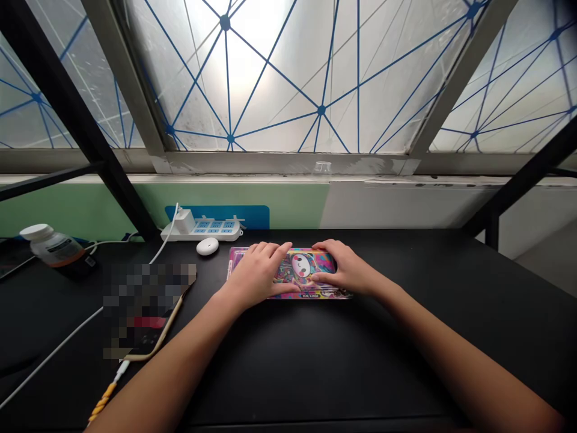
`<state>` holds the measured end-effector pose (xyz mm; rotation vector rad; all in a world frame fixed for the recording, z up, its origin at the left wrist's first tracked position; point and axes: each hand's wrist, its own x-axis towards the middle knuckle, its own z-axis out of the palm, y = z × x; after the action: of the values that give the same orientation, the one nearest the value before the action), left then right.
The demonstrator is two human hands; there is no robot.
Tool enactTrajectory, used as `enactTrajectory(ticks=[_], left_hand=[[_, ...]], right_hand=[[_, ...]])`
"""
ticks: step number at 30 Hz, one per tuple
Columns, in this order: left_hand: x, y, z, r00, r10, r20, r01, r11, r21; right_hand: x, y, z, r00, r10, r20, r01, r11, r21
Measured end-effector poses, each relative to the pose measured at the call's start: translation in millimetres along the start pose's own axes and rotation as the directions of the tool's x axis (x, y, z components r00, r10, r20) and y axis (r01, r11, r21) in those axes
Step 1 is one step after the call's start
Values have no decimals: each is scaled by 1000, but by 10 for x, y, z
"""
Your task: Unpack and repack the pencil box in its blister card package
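Right there along the near edge of the box (288,270), you can read "PENCIL BOX" in small letters. Over on the left, the bottle's label (58,248) is too small to read, and so are the power strip's (202,229) markings.

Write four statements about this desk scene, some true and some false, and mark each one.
1. The left hand and right hand both rest on a colourful pencil box: true.
2. The left hand is holding a computer mouse: false; the white mouse lies apart from both hands.
3. A white power strip sits beyond the mouse: true.
4. The pencil box lies on a light wooden surface: false; it lies on a black desk.
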<state>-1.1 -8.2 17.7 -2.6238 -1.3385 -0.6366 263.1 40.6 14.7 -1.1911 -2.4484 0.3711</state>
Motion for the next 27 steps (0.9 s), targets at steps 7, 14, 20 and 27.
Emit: enactTrajectory(ticks=[7,14,20,27], left_hand=[[7,53,-81,985,153,-86,-142,983,118],[-47,174,-305,997,24,-68,-11,981,195],[-50,399,-313,987,85,134,-112,973,202],[-55,429,-226,977,108,187,-136,980,148]], right_hand=[[-27,-105,-155,993,-41,-110,30,994,-106],[-174,-380,-246,985,-129,-118,68,905,-420],[-313,-661,-147,996,-43,80,79,840,-536],[-297,-653,137,973,-148,176,194,941,-279]])
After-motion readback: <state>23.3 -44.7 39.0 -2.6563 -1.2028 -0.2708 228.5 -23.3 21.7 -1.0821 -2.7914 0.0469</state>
